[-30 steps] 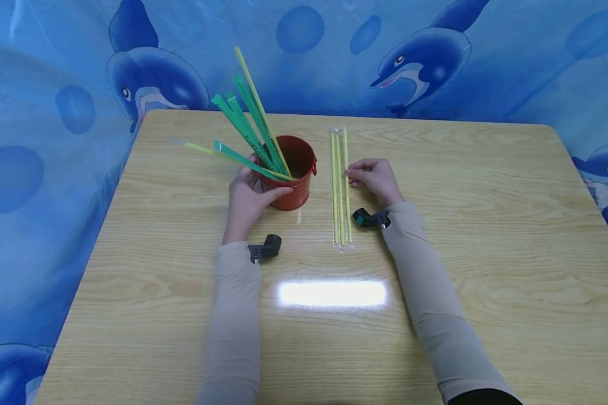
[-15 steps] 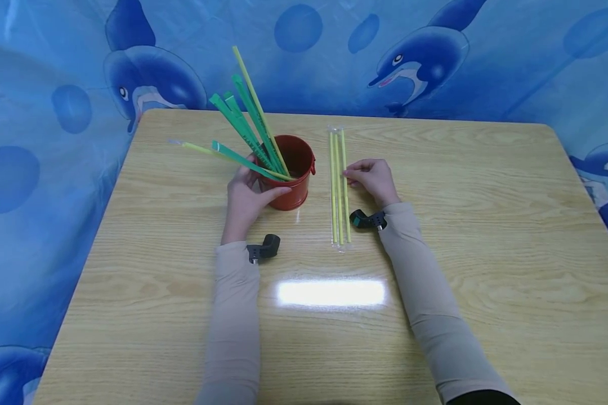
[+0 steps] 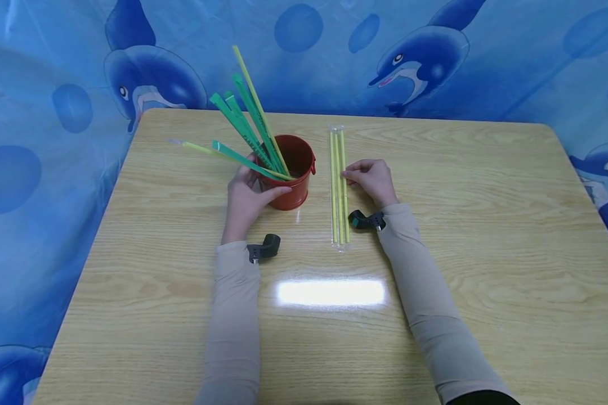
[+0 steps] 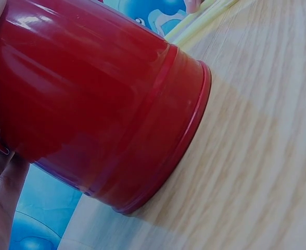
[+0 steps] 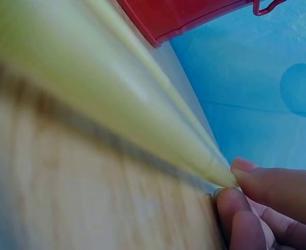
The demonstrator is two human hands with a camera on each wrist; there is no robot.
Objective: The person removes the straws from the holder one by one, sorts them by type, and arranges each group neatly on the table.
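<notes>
My left hand [image 3: 244, 203] grips the side of a small red metal bucket [image 3: 298, 195], thumb across the near side below the rim. Close up in the left wrist view, the bucket [image 4: 96, 104] stands on the table. Several green-wrapped sticks [image 3: 243, 125] and two yellow straws [image 3: 253, 90] lean out of it to the left. Right of the bucket, three yellow straws [image 3: 338, 208] in clear wrappers lie side by side. My right hand [image 3: 375, 179] pinches the rightmost one between thumb and forefinger; the right wrist view shows fingertips [image 5: 246, 179] on that straw [image 5: 116, 99].
The wooden table [image 3: 486, 225] extends widely to the right and in front. Behind it hangs a blue dolphin-print sheet [image 3: 304, 67]. A bright light reflection lies between the forearms. Each wrist carries a small black camera.
My right hand has shifted slightly left, bringing the rightmost yellow straw closer beside the other two. My left hand and the bucket have stayed in place.
</notes>
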